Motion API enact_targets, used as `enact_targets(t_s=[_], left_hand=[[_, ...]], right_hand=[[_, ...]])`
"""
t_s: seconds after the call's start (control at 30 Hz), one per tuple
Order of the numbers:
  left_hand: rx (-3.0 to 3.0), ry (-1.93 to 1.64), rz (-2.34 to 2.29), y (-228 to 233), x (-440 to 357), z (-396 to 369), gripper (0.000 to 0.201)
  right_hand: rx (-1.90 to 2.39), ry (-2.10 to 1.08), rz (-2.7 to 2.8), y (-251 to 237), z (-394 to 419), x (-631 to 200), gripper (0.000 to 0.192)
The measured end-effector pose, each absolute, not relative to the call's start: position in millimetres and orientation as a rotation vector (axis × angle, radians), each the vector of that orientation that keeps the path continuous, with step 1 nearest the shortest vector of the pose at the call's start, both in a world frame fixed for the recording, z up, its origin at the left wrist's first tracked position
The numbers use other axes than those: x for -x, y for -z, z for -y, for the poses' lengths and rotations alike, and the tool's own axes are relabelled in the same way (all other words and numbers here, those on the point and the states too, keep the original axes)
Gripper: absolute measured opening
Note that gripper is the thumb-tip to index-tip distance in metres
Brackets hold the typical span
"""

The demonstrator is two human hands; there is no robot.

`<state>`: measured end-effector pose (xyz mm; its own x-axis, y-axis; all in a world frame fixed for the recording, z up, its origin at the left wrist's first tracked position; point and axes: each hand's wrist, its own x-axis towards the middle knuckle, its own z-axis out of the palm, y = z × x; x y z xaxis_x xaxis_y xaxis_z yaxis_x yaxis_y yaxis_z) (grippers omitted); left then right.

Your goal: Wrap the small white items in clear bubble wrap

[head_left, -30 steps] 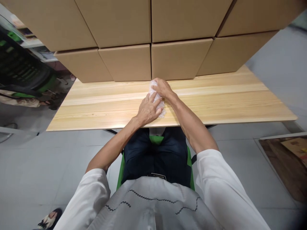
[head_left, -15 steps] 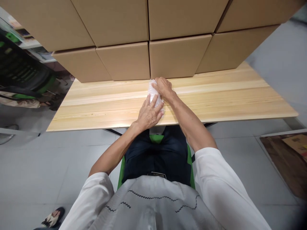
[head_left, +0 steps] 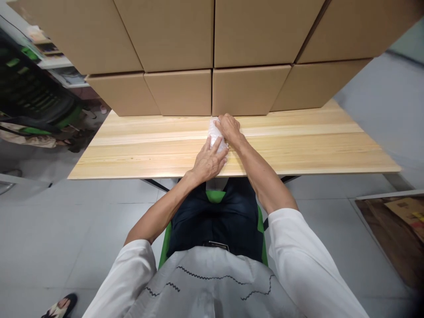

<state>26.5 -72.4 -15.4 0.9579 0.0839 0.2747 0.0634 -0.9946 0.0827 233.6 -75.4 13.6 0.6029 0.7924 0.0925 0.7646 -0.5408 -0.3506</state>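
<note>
We judge the translucent plastic-wrapped bundle (head_left: 214, 127) light, soft, slippery; hold both ends. Left hand (head_left: 208, 163) spread over it; right hand (head_left: 230, 128) curled at far end, grip unclear.

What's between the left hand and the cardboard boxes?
In the head view, the translucent plastic, the right hand at its far end, and some wooden tabletop.

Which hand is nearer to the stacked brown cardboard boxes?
Right. The right hand is just in front of the boxes; the left hand is farther back, near the front edge of the pale wooden table.
</note>
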Motion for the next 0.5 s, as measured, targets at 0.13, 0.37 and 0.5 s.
enact_targets(t_s=[0.13, 0.37, 0.5], left_hand=[[-3.076, -0.419, -0.100, 13.8, -26.1, 70.9, 0.048], [-3.065, -0.371, -0.247, 19.3, -26.2, 66.8, 0.055], [-3.099, -0.292, -0.248, 20.3, -26.4, 64.6, 0.063]], right_hand=[[2.493, -0.106, 1.240, -15.5, 75.4, -232.2, 0.049], [2.498, -0.101, 1.252, -15.3, 74.8, -233.5, 0.050], [2.513, -0.103, 1.268, -16.6, 76.0, -232.5, 0.052]])
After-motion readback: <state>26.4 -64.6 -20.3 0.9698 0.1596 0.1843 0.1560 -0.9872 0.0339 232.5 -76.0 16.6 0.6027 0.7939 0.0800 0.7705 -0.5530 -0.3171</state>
